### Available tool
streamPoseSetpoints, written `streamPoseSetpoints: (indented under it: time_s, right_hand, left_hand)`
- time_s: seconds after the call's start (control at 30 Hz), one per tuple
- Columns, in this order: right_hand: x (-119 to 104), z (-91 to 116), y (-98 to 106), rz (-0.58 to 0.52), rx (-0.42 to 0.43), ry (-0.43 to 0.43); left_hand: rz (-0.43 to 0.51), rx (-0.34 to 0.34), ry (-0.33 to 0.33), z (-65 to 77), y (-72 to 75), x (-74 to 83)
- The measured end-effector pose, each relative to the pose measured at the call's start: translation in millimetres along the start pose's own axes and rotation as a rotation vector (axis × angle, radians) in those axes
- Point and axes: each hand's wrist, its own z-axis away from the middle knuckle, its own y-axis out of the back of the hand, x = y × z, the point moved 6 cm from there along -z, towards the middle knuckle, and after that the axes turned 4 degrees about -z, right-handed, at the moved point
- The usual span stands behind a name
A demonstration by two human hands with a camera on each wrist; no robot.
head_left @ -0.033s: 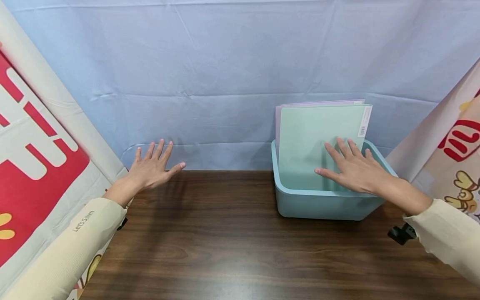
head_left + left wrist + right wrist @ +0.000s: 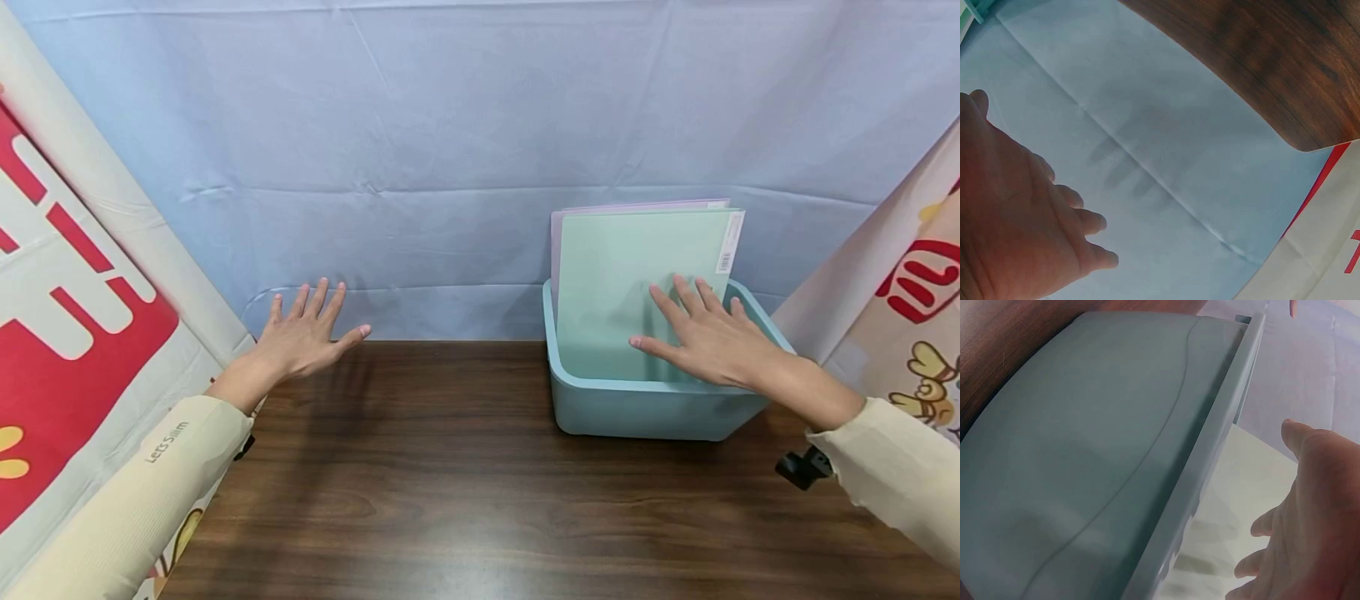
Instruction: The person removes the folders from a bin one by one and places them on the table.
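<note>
Left hand (image 2: 298, 340) and right hand (image 2: 712, 342) spread, grasping nothing; green folder (image 2: 607, 267) and lilac folder (image 2: 556, 250) stand in the blue bin (image 2: 637, 412), where, I'd judge, a careless right-hand brush could knock them askew

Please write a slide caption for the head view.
Right hand spread near folders standing in a blue bin; left hand spread, empty.

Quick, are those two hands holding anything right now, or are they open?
Left hand: open, fingers spread, holding nothing.
Right hand: open, fingers spread, holding nothing, near the blue-green open-topped plastic bin.
</note>
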Motion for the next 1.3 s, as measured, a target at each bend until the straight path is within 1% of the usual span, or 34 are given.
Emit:
streamPoseSetpoints:
  time_s: [0.17, 0.33, 0.67, 0.97, 1.17, 1.3]
  right_hand:
    - [-0.7, 0.7, 1.9, 0.007, -0.004, -0.001]
    - [0.8, 1.0, 1.5, -0.009, -0.001, -0.002]
    - [6.7, 3.5, 3.1, -0.002, 0.027, 0.002]
    - [21.6, 12.0, 5.4, 0.013, 0.053, -0.005]
    - [33.5, 20.3, 7.2, 0.021, 0.050, -0.007]
    - [42.7, 25.2, 7.7, 0.000, 0.044, -0.025]
  left_hand:
    - [0.001, 0.002, -0.001, -0.3, -0.1, -0.2]
    - [0.003, -0.003, -0.005, -0.7, -0.4, -0.9]
    - [0.007, 0.001, -0.028, -1.0, 1.1, 4.0]
    - [0.012, 0.034, -0.052, -4.5, 0.5, 9.2]
    - [0.012, 0.043, -0.066, -7.0, 0.3, 14.5]
    - [0.012, 0.051, -0.075, -9.3, 0.4, 18.2]
